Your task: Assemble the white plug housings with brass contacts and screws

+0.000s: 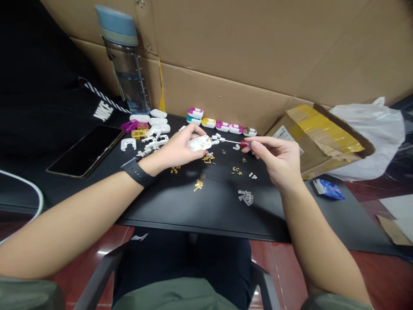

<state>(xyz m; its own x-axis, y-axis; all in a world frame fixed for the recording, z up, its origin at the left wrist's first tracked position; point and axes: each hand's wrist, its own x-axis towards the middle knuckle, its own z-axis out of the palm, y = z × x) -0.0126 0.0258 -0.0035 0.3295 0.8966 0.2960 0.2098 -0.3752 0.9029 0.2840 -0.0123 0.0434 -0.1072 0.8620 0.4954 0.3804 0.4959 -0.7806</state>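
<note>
My left hand (180, 148) is closed around a small white plastic housing (199, 143) held just above the black table (206, 206). My right hand (277, 157) pinches a thin screwdriver (237, 142) with a red handle; its metal shaft points left into the white housing. Small brass contacts (198, 185) and white plastic bits (245, 196) lie scattered on the table below both hands. A black band sits on my left wrist (137, 171).
A row of assembled white, pink, yellow and teal pieces (222, 125) lines the cardboard wall. White parts (151, 140) lie at left, beside a phone (85, 150) and water bottle (124, 60). A taped box (319, 137) and plastic bag (371, 133) stand right, a blue packet (328, 189) nearby.
</note>
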